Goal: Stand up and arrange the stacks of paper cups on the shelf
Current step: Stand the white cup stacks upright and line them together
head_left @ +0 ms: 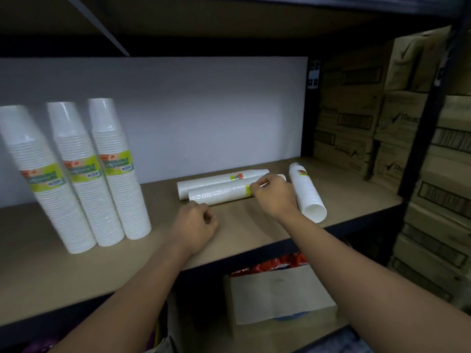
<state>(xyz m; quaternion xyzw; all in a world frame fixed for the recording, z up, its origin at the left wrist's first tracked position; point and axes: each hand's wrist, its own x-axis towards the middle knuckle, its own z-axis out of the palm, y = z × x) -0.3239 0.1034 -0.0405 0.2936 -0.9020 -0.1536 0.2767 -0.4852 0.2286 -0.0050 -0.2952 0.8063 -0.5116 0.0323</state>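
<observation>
Head camera shows you halfway through the job. Three standing stacks [89, 179] of cups are already in a row at the left of the shelf [76, 271], and three more stacks lie on their sides toward the right. Your right hand [274, 193] is curled over the front lying stack [219, 194] near its labelled end, gripping it. Your left hand [196, 225] sits with fingers curled just beside that stack's left end, and you cannot tell from here whether it touches the cups. The back lying stack [219, 180] rests against the front one. The third lying stack [308, 194] lies just right of your right hand, mouth toward you. Next, I judge, you need to tip the front lying stack upright, mouth down like the others, and set it beside the standing row without knocking it.
</observation>
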